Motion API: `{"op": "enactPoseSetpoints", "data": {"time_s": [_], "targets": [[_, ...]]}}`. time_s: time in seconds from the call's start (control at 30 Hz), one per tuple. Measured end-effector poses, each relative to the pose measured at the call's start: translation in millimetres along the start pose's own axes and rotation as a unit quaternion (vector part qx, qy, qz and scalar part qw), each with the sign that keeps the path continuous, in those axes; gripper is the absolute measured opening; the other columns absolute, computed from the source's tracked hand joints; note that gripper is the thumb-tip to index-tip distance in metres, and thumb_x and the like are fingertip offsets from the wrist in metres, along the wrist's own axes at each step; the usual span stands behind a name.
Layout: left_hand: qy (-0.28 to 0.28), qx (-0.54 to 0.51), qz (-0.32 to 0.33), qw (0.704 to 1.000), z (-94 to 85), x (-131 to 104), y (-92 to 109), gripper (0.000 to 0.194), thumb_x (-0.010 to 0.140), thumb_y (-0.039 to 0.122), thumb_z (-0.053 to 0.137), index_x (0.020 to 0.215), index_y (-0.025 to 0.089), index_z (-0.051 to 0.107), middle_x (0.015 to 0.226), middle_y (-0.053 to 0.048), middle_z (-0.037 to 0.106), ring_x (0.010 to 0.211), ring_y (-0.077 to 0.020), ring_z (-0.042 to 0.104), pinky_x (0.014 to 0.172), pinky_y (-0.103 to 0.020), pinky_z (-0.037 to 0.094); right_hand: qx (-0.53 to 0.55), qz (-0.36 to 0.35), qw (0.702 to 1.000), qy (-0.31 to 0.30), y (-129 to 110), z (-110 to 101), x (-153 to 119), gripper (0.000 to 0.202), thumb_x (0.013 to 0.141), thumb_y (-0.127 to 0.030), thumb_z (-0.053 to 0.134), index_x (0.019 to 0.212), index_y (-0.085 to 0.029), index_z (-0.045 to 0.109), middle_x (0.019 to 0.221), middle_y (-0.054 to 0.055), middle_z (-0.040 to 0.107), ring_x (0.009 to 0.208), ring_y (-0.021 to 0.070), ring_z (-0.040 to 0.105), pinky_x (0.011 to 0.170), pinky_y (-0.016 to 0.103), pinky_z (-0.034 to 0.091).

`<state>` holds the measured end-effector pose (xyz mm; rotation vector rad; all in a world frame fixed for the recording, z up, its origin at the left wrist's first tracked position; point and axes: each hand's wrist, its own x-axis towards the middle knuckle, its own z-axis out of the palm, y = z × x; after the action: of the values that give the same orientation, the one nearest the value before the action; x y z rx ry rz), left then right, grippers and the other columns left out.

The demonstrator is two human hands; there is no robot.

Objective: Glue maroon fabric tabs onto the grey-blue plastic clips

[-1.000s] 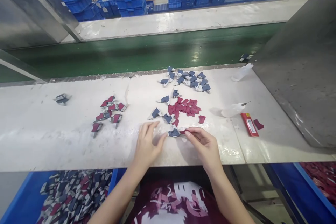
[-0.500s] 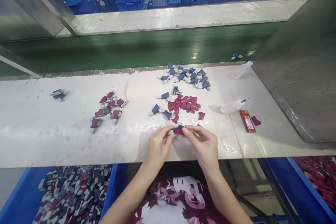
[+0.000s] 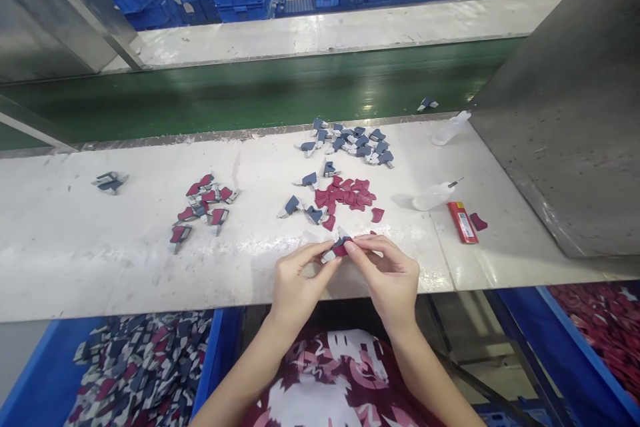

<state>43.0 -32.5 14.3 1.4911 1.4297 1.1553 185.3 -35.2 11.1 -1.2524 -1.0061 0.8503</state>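
Between both hands, just above the near part of the white table, is a small grey, blue and dark red plastic part (image 3: 341,247). My left hand (image 3: 301,283) pinches its left end with thumb and fingertips. My right hand (image 3: 387,273) presses thumb and fingers on its red side. Just beyond lie a pile of dark red pieces (image 3: 345,195) and several loose blue and grey parts (image 3: 291,206). A bigger cluster of blue and grey parts (image 3: 360,141) sits behind them. To the left is a group of parts with red faces (image 3: 207,197).
Two translucent squeeze bottles (image 3: 434,196) (image 3: 451,129) lie at the right, near a red box (image 3: 463,222). A green conveyor belt (image 3: 225,95) runs behind. Below the table edge stand a blue bin (image 3: 216,347) of mixed parts and another blue bin (image 3: 543,320) of red pieces. A metal panel (image 3: 560,113) rises at right.
The held part has tilted, so its grey ends show more. A part on the green belt has shifted left relative to the table. The whole view has moved slightly.
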Motion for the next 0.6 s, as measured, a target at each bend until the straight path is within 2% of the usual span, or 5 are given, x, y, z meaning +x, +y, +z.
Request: {"op": "enactPoseSetpoints", "data": {"time_s": [0.07,0.17,0.37,0.6], "targets": [[-0.009,-0.056,-0.06,0.997,-0.3,-0.2,6.3,0.026,0.074,0.024,0.083,0.1,0.02,0.08,0.098,-0.006,0.08,0.084,-0.0217,0.076,0.076,-0.032,0.065,-0.014,-0.042,0.999,0.002,0.6,-0.2,-3.1,0.004,0.081,-0.024,0.077,0.085,-0.023,0.076,0.083,0.004,0.07,0.083,0.0188,0.068,0.072,0.035,0.06],[-0.001,-0.118,-0.098,0.988,1.3,0.8,16.1,0.024,0.072,0.026,0.084,0.095,0.019,0.081,0.096,-0.007,0.08,0.084,-0.023,0.077,0.073,-0.031,0.067,-0.037,-0.123,0.992,0.014,2.1,-0.7,-6.8,0.013,0.082,-0.016,0.075,0.09,-0.025,0.075,0.082,0.002,0.069,0.082,0.0182,0.067,0.075,0.037,0.06],[0.027,-0.187,-0.113,0.975,5.9,0.4,31.4,0.018,0.07,0.021,0.084,0.088,0.019,0.082,0.089,-0.006,0.08,0.082,-0.0215,0.077,0.072,-0.029,0.066,-0.104,-0.243,0.961,0.078,0.7,-0.3,-9.7,0.027,0.08,-0.008,0.075,0.098,-0.028,0.074,0.086,0.001,0.064,0.082,0.0174,0.068,0.075,0.04,0.062],[0.025,-0.214,-0.122,0.969,4.5,-1.8,39.7,0.016,0.07,0.018,0.085,0.086,0.019,0.082,0.087,-0.005,0.08,0.08,-0.0179,0.077,0.073,-0.023,0.064,-0.143,-0.327,0.93,0.088,-0.7,-0.7,-7.7,0.045,0.077,0.002,0.073,0.109,-0.029,0.073,0.089,0.001,0.06,0.079,0.0151,0.065,0.07,0.036,0.064]]}}
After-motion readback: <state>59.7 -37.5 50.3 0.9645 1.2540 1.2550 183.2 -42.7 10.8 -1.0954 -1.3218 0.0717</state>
